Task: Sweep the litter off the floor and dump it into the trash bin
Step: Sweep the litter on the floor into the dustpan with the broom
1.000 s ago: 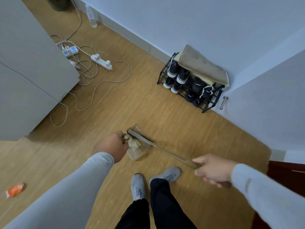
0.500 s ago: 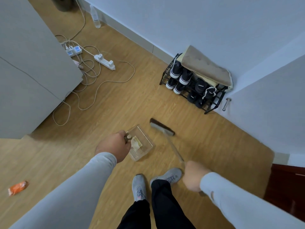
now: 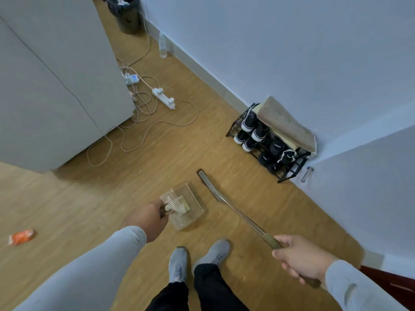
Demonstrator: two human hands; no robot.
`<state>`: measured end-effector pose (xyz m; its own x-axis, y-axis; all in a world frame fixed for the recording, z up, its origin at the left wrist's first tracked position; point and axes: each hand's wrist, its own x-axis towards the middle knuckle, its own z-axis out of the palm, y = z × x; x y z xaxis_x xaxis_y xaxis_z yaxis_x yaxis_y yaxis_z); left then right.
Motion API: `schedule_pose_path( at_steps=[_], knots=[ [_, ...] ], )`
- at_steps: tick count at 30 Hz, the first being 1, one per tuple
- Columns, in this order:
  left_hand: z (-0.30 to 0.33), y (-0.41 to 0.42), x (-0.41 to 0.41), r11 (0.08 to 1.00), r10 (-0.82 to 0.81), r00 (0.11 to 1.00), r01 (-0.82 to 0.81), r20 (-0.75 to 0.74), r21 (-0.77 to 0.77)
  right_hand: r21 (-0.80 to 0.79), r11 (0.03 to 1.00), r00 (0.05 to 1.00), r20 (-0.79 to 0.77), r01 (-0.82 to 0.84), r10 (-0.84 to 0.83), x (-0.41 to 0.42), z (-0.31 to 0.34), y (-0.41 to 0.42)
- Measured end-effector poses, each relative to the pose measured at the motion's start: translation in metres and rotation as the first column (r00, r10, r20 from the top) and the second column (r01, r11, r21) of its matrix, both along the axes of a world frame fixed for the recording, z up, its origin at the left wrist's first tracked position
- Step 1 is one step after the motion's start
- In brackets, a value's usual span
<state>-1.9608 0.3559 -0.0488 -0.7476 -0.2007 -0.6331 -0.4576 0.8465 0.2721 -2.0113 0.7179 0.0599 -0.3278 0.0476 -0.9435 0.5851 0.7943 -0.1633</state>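
Note:
My left hand grips the handle of a clear plastic dustpan held low over the wooden floor, with a pale crumpled scrap lying in it. My right hand holds the end of a long broom, whose head points away from me just right of the dustpan. An orange wrapper lies on the floor at the far left. A black trash bin stands at the top, by the wall behind the cabinet.
A grey cabinet fills the left. Power strips and tangled cables lie beside it. A plastic bottle stands by the wall. A black shoe rack sits against the right wall. My feet are below.
The broom has lifted out of the dustpan and swung to the right of it. My view has tilted up, bringing the trash bin into sight. The dustpan keeps its scrap.

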Motion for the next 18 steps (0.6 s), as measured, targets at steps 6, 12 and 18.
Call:
schedule_pose_path(
  at_steps=[6,12,18],
  knots=[
    [0.033,-0.022,0.067,0.986,0.167,0.986,-0.167,-0.013,-0.012,0.043,0.997,0.996,-0.048,-0.071,0.073,-0.018,-0.018,-0.026],
    [0.069,-0.026,0.151,0.922,0.382,0.924,-0.381,0.004,-0.066,0.037,0.986,0.985,-0.041,-0.165,0.167,-0.029,-0.053,-0.054],
    [0.087,-0.027,0.232,0.853,0.515,0.857,-0.508,0.026,-0.121,0.057,0.953,0.955,-0.005,-0.297,0.298,-0.020,-0.072,-0.091]
  ],
)
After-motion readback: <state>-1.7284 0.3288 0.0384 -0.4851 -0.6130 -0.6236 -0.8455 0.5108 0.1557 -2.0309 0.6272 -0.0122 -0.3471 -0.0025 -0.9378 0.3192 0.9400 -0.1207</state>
